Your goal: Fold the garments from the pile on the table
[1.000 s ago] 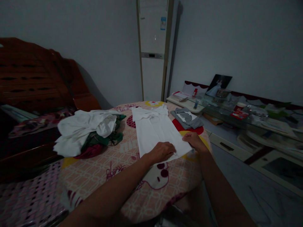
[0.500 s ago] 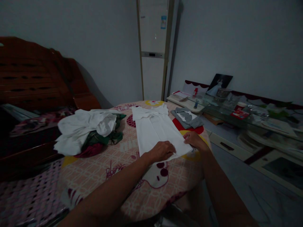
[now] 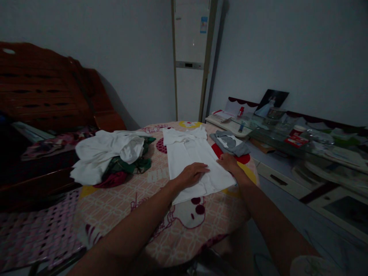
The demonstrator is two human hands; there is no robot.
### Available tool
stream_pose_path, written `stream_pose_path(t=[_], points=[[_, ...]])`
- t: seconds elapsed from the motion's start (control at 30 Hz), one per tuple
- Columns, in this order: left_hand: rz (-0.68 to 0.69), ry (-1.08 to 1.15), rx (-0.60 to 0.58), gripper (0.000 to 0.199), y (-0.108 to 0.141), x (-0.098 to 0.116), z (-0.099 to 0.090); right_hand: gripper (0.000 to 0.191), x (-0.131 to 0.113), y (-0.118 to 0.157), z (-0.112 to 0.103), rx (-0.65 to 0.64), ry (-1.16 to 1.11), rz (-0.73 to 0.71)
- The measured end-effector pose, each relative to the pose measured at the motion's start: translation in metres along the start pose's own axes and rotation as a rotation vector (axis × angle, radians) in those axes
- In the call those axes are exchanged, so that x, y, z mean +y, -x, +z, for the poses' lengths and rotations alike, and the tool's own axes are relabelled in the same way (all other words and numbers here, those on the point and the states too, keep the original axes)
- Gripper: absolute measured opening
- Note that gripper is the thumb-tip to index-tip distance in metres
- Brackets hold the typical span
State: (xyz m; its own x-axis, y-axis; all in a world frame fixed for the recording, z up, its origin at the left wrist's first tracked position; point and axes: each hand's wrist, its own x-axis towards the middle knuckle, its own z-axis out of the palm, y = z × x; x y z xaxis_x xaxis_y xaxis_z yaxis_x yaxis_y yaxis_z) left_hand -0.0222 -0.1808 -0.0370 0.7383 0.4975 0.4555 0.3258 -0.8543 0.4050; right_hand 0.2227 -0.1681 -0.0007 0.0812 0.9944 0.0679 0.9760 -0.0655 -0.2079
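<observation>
A white T-shirt lies spread on the table, its neck end away from me and a bunched fold across its upper part. My left hand rests on the lower middle of the shirt, fingers stretched out. At the shirt's right edge, my right hand has its fingers curled in on the fabric. Beyond it sits a folded grey garment with a white patch. To the left is a heap of clothes: a white garment over a green one and a dark red one.
A patterned cloth covers the round table. On the right stands a glass-topped cabinet with papers, a cup and a picture. A wooden bench is at left, a pink woven seat below it. A tall white appliance fills the corner.
My right hand has moved up along the shirt's right edge. My left hand has shifted slightly away from the hem, its fingers straighter. The view has swung slightly left.
</observation>
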Motion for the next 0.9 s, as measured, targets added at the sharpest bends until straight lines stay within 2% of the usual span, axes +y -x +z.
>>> stream_pose_path(t=[0.07,0.13,0.33,0.4,0.53,0.6,0.73,0.9], points=[[0.035,-0.037,-0.116,0.035,0.001,0.006,0.002,0.021,0.003,0.001,0.005,0.047,-0.027,0.007],[0.040,-0.073,-0.183,0.035,0.002,0.011,0.003,0.023,0.006,0.003,0.009,0.087,-0.025,0.029],[0.051,-0.098,-0.199,0.036,0.002,0.011,0.004,0.023,-0.006,0.007,0.007,0.136,0.147,0.005],[0.054,-0.098,-0.192,0.036,0.002,0.011,0.004,0.027,-0.014,0.007,0.007,0.163,0.153,-0.105],[0.055,-0.101,-0.186,0.036,0.002,0.012,0.005,0.043,-0.018,0.001,0.023,0.155,0.044,-0.475],[0.055,-0.098,-0.182,0.037,0.003,0.010,0.007,0.048,-0.013,-0.003,0.037,0.132,-0.001,-0.542],[0.067,-0.097,-0.166,0.036,0.005,0.006,0.010,0.048,-0.001,-0.008,0.055,0.114,0.000,-0.511],[0.062,-0.090,-0.155,0.034,0.006,0.010,0.009,0.048,-0.004,-0.001,0.057,0.117,0.065,-0.472]])
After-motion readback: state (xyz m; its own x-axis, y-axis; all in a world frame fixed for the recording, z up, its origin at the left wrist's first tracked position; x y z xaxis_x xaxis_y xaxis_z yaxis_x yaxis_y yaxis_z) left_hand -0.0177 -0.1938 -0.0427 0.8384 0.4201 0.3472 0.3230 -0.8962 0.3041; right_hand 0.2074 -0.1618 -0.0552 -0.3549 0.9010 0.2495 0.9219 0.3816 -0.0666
